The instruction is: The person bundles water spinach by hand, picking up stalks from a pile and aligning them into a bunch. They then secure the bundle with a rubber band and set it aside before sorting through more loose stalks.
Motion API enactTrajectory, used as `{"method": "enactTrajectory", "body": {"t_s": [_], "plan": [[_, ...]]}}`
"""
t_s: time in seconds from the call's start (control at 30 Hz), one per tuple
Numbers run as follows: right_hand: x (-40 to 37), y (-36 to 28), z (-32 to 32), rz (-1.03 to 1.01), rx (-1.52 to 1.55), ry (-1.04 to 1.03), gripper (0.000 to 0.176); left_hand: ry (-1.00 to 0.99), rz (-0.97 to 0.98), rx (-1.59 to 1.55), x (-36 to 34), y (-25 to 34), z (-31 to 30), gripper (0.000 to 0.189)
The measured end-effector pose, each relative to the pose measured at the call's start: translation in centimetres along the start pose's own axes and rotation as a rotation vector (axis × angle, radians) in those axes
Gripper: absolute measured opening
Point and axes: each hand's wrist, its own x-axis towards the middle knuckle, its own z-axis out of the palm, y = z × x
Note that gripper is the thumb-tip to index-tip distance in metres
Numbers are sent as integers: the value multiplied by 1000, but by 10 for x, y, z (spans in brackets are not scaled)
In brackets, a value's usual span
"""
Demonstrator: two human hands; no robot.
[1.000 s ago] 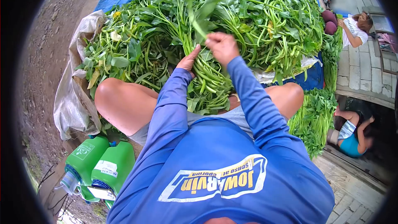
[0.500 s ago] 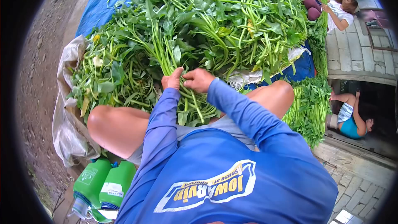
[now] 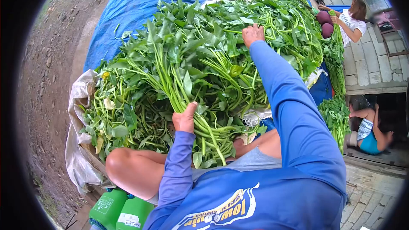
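My left hand (image 3: 184,118) is closed round a bunch of water spinach (image 3: 170,83), its leafy ends pointing away from me and the cut stems hanging toward my lap. Farther off, my right hand (image 3: 253,34) reaches out onto the big pile of water spinach (image 3: 204,30). Its fingers curl down over a stem there; the fingertips are partly hidden among the leaves. Looser stems and leaves lie below my left hand, between my bent legs.
A blue tarp (image 3: 113,21) and a pale sack (image 3: 79,132) edge the pile. Green jugs (image 3: 108,206) stand by my left knee. At right are laid-out bundles of greens (image 3: 336,117), a person in a white shirt (image 3: 351,25) handling greens, and another person in teal (image 3: 370,144).
My right hand has left the stems beside my left hand and stretched forward and right onto the pile. My left hand keeps the bunch. The view has shifted, showing more of the tarp.
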Motion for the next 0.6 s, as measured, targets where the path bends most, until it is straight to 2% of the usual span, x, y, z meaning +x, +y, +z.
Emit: {"method": "enactTrajectory", "body": {"t_s": [0.07, 0.1, 0.13, 0.2, 0.23, 0.27, 0.33, 0.4, 0.5, 0.53, 0.6], "plan": [[6, 5, 3, 27, 16, -31, 37, -23, -57, -6, 2, 1, 2, 31], [19, 12, 8, 50, 98, 80, 35, -37, -81, -4, 2, 2, 2, 30], [17, 21, -8, 59, 195, 17, 34, -50, -104, -5, 1, 2, 2, 30], [6, 49, -86, 78, 384, -95, 32, -54, -96, -6, 5, 3, 3, 29], [-6, 66, -104, 27, 520, -75, 30, -58, -101, -14, 7, 0, 2, 30], [-22, 85, -117, -21, 654, -55, 29, -67, -106, -21, 8, -2, 2, 30], [-59, 111, -139, 23, 831, -130, 30, -87, -107, -12, 10, -2, 1, 30], [-110, 123, -148, 114, 1117, -71, 32, -110, -107, -8, 10, 0, -2, 30], [-185, 129, -198, 295, 1340, -28, 34, -142, -98, 9, 6, 2, -7, 31], [-199, 132, -188, 347, 1449, -24, 36, -133, -92, 22, 6, 0, -8, 31], [-228, 135, -181, 302, 1549, -15, 34, -117, -79, 52, 6, -5, -10, 32]]}}
